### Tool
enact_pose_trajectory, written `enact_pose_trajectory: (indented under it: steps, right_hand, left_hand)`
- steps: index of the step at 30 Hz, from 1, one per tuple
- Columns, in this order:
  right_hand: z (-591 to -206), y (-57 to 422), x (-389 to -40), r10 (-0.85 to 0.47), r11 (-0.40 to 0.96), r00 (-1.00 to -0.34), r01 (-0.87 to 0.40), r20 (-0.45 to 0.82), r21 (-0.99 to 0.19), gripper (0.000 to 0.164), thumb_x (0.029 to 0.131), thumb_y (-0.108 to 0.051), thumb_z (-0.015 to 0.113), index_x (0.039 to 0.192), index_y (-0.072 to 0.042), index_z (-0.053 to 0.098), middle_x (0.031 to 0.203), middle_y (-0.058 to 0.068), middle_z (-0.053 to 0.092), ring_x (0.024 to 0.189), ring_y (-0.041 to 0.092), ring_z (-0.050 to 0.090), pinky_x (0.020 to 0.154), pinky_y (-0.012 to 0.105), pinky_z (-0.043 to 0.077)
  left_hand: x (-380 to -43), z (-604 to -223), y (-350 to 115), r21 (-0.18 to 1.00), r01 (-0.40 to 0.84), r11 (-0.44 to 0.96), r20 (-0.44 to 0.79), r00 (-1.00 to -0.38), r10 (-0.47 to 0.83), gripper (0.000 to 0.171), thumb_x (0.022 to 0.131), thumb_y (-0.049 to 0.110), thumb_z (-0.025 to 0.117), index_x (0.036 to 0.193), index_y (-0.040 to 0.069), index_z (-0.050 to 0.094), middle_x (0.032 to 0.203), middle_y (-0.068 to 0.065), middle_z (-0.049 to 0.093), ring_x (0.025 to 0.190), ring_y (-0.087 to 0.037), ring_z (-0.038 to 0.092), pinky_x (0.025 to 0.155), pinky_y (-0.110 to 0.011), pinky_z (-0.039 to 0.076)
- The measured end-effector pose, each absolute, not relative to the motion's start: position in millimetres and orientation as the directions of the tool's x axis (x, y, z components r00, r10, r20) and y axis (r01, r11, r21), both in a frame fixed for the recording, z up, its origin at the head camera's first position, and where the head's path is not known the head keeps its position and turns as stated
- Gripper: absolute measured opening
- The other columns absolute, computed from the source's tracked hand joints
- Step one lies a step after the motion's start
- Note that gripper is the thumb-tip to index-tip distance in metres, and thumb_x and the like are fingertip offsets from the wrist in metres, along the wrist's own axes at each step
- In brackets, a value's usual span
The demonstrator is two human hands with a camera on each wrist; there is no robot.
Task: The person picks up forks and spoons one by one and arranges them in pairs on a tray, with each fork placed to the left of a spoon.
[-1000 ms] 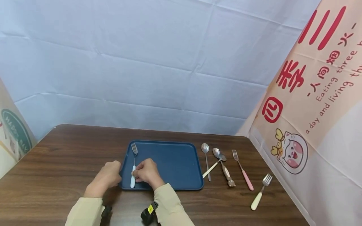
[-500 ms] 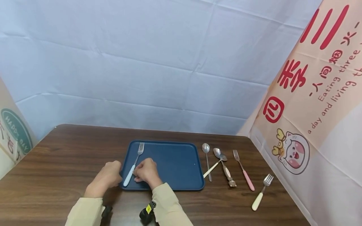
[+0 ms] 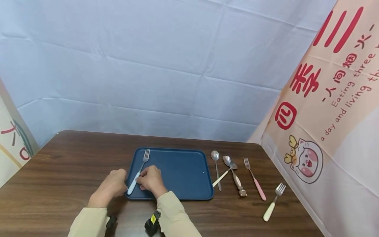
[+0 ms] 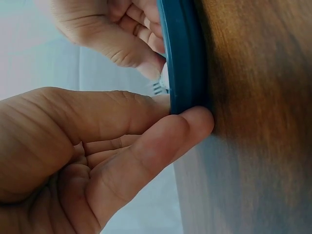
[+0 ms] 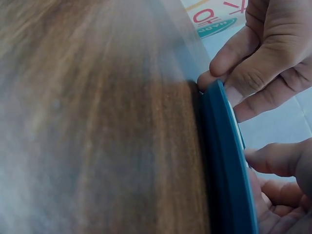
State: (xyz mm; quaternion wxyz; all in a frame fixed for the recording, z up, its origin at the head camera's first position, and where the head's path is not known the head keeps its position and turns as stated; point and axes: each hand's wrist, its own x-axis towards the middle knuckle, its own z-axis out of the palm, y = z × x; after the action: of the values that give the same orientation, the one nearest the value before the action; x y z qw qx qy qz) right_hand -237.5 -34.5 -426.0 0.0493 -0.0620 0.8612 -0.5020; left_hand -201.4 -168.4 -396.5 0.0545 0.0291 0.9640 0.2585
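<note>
A blue rectangular tray (image 3: 183,174) lies on the table. My left hand (image 3: 113,182) pinches the tray's near left rim between thumb and forefinger, which shows close up in the left wrist view. On the tray's left side lies a fork (image 3: 132,187) with a pale blue handle, slanted, its metal tines toward the far edge. My right hand (image 3: 151,180) pinches that handle around its middle from the right. In the right wrist view the left hand (image 5: 268,58) grips the tray corner, with the right hand's fingers just inside the rim. The fork is mostly hidden there.
Right of the tray lie a plain metal spoon (image 3: 217,169), a spoon with a cream handle (image 3: 220,178), a spoon with a bear-shaped handle end (image 3: 238,181), a pink-handled fork (image 3: 259,189) and a cream-handled fork (image 3: 269,210). Cloth (image 3: 148,82) hangs behind the table (image 3: 74,164).
The fork has turned from nearly straight to slanted: its tines swung right and its handle end left. My right hand shifted slightly left. The left hand kept its place on the rim.
</note>
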Motion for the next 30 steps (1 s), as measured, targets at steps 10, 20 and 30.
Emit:
enact_pose_trajectory:
  steps: [10, 20, 30]
  right_hand:
    - [-426.7, -37.0, -239.1, -0.167, 0.509, -0.986, -0.062, -0.028, -0.858, 0.016, 0.074, 0.0, 0.074, 0.088, 0.004, 0.068, 0.057, 0.001, 0.059, 0.043, 0.01, 0.057, 0.043, 0.023, 0.047]
    - [-426.2, -38.2, -239.9, -0.184, 0.497, -0.983, -0.067, -0.029, -0.865, 0.019, 0.075, 0.001, 0.073, 0.092, 0.006, 0.068, 0.063, 0.003, 0.061, 0.046, 0.011, 0.059, 0.044, 0.023, 0.047]
    - [-424.9, -34.9, -239.0, -0.206, 0.523, -0.977, -0.068, -0.049, -0.849, 0.019, 0.076, -0.001, 0.073, 0.094, 0.004, 0.068, 0.061, 0.002, 0.061, 0.047, 0.011, 0.059, 0.046, 0.023, 0.048]
  left_hand:
    - [-201.6, -397.0, -167.8, 0.501, 0.039, 0.865, -0.079, -0.993, 0.09, 0.019, 0.07, -0.009, 0.061, 0.068, 0.001, 0.046, 0.059, -0.007, 0.044, 0.047, -0.017, 0.046, 0.044, -0.028, 0.037]
    - [-200.7, -397.3, -167.9, 0.518, 0.041, 0.855, -0.073, -0.993, 0.092, 0.016, 0.07, -0.01, 0.061, 0.07, 0.0, 0.049, 0.059, -0.007, 0.045, 0.048, -0.017, 0.046, 0.045, -0.028, 0.037]
    - [-201.0, -397.9, -167.1, 0.515, 0.049, 0.856, -0.06, -0.994, 0.093, 0.013, 0.069, -0.01, 0.059, 0.069, 0.0, 0.05, 0.058, -0.007, 0.045, 0.047, -0.017, 0.046, 0.044, -0.028, 0.037]
